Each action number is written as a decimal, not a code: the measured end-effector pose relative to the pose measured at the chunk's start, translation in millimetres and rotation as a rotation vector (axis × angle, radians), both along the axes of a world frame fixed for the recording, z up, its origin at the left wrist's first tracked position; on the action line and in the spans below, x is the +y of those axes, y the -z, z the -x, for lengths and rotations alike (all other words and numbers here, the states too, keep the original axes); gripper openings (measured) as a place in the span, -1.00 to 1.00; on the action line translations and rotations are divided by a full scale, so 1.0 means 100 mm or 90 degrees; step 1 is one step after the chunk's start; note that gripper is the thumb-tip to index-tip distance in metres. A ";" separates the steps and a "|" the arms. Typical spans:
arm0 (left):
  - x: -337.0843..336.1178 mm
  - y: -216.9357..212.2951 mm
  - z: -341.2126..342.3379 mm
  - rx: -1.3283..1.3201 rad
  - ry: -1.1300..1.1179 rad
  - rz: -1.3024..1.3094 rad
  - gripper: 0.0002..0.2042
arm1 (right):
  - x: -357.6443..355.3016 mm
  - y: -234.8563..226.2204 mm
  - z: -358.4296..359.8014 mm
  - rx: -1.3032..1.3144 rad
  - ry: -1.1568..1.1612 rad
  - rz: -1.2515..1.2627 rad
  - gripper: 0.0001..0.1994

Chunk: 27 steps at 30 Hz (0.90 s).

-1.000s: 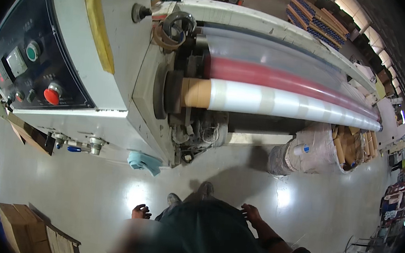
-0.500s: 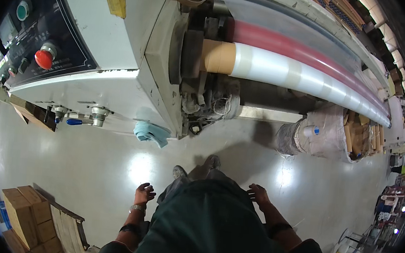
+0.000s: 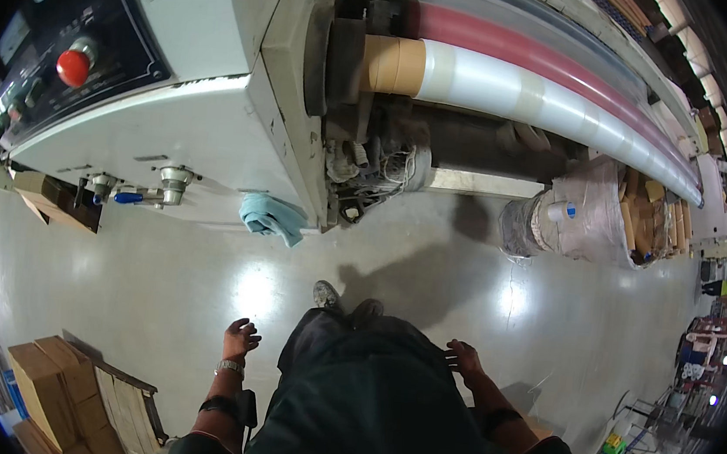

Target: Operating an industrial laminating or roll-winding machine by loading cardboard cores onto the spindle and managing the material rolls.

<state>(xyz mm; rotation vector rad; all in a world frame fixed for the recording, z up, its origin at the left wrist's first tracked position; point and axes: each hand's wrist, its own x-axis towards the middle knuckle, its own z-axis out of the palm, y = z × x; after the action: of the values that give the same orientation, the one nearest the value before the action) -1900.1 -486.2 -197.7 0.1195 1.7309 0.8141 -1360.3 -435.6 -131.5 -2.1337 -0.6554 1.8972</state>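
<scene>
Both hands hang empty at the person's sides: the left hand (image 3: 240,337) loose with fingers apart, near the hip, the right hand (image 3: 465,358) also open, fingers spread just beside the dark trousers. Nothing is gripped. The nearest work is the big winding machine (image 3: 216,117) ahead, its cardboard core (image 3: 394,64) and long roll of clear film (image 3: 550,105) running off to the right above the red roller (image 3: 520,54). Risk, as I judge it: stepping close with loose sleeves near those rollers and the tangled wiring (image 3: 377,171) at the shaft end could snag a hand or cloth; the glossy floor (image 3: 182,288) looks slick too. The blue rag (image 3: 272,216) hangs off the machine's edge and might drop underfoot. The red stop button (image 3: 73,67) sits well off to the left, out of easy reach. Against half a second back, the machine now fills more of the view and sits lower, the control panel slides toward the left rim, and both hands have dropped a little lower beside the legs
</scene>
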 end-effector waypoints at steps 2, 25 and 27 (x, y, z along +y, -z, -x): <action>-0.02 -0.10 -0.08 0.027 -0.013 -0.004 -0.57 | 0.00 0.06 -0.09 -0.003 0.000 0.004 -0.42; -0.17 -0.15 -0.54 0.085 0.141 -0.012 -0.58 | -0.64 0.37 -0.41 0.046 0.117 -0.029 -0.42; 0.15 -0.39 -0.65 0.097 0.187 -0.081 -0.55 | -0.65 0.38 -0.37 0.050 0.139 -0.023 -0.43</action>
<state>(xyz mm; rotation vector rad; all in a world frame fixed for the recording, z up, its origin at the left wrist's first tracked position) -1835.3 -470.8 -158.5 0.5217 1.7486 0.7106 -1323.5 -500.2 -169.3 -2.0057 -0.4179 1.8260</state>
